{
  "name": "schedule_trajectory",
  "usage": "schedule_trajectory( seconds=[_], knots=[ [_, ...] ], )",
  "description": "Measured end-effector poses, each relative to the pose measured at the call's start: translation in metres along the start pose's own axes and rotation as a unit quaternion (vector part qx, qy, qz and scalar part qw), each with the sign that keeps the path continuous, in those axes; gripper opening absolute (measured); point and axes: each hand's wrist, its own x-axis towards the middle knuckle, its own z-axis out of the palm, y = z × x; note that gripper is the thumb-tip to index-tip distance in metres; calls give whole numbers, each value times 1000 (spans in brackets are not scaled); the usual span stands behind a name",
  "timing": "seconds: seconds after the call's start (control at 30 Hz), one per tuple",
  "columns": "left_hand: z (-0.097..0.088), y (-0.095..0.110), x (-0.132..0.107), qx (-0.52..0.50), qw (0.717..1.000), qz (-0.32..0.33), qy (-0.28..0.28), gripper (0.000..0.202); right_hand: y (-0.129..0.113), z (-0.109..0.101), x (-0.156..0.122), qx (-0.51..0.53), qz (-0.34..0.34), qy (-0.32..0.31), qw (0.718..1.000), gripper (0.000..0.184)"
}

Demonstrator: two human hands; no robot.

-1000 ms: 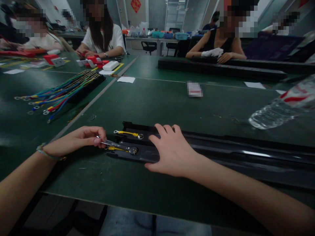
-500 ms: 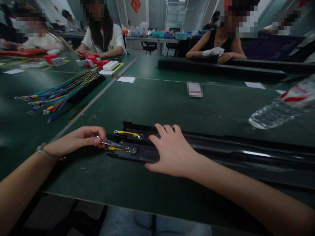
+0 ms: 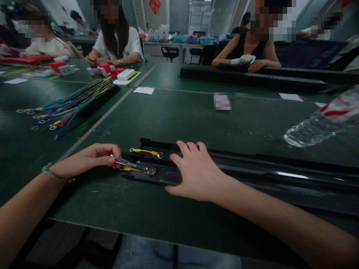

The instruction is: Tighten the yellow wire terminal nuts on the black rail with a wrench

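In my left hand point(image 3: 103, 155) is the end of a silver wrench point(image 3: 131, 164), pinched between thumb and fingers. The wrench's ring end sits around a nut on the near side of a long black channel piece point(image 3: 252, 170). My right hand point(image 3: 196, 172) lies across that channel with its fingers spread, touching both edges. A short yellow wire point(image 3: 146, 152) with ring terminals is fastened at the channel's far side. Another yellow wire point(image 3: 131, 169) lies partly hidden under the wrench.
A bundle of coloured wires point(image 3: 78, 101) lies at the left. A water bottle point(image 3: 316, 121) lies tilted at the right. Long black bars point(image 3: 249, 79) are across the table, by a person with a gloved hand point(image 3: 243, 59). Red and white parts point(image 3: 105, 70) sit by another person.
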Motion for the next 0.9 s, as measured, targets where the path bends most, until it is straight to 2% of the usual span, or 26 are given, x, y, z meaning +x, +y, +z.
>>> schedule_trajectory(
  seconds=[0.9],
  knots=[
    [2, 1, 1, -25, 1000, -6, -1, 10, 0, -2, -1, -6, 2, -10, 1000, 67]
  ],
)
